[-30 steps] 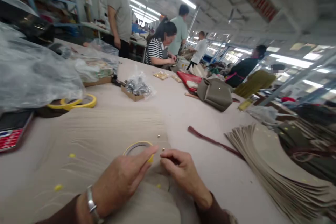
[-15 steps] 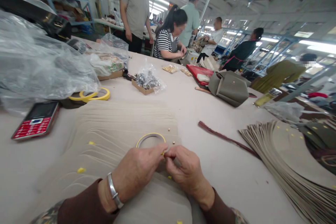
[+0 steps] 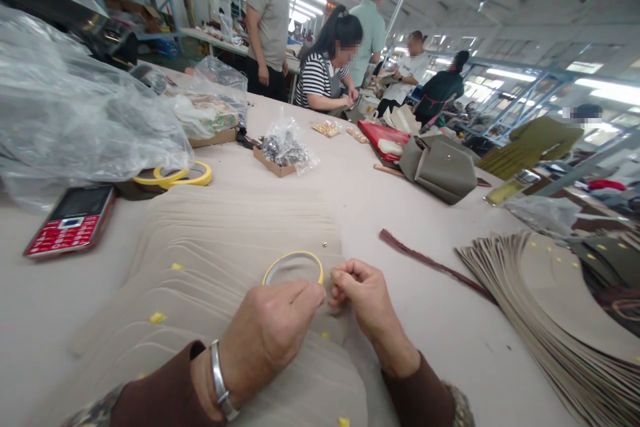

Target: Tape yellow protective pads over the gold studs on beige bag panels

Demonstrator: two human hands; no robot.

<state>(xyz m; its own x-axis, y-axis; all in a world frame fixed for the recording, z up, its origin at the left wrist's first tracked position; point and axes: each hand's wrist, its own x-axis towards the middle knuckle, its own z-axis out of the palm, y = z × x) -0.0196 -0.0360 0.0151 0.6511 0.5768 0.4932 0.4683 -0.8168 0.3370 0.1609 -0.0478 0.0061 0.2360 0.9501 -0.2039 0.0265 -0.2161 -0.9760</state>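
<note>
My left hand [image 3: 275, 323], with a silver bracelet at the wrist, is closed on the edge of a thin roll of yellow tape [image 3: 293, 255]. To its right, my right hand [image 3: 363, 293] is pinched, and a tiny yellowish bit of tape barely shows at its fingertips. A narrow gap separates the two hands. Beneath them, fanned-out beige panels [image 3: 240, 220] lie in overlapping layers, several marked with small yellow tape pieces [image 3: 158, 317]. One panel near the top right carries a small metal stud [image 3: 325, 245].
On the left are a red phone [image 3: 70, 221], more yellow tape rolls [image 3: 193, 173] and plastic bags [image 3: 90, 107]. A small box of metal parts [image 3: 283, 150] and a grey-green bag [image 3: 440, 167] stand farther back. At right lie a brown strip [image 3: 430, 261] and stacked panels [image 3: 545, 293]. Several people work beyond.
My hands have come apart: the right moved right and slightly up, away from the tape roll. The left still holds the roll. A standing person in the background has shifted right.
</note>
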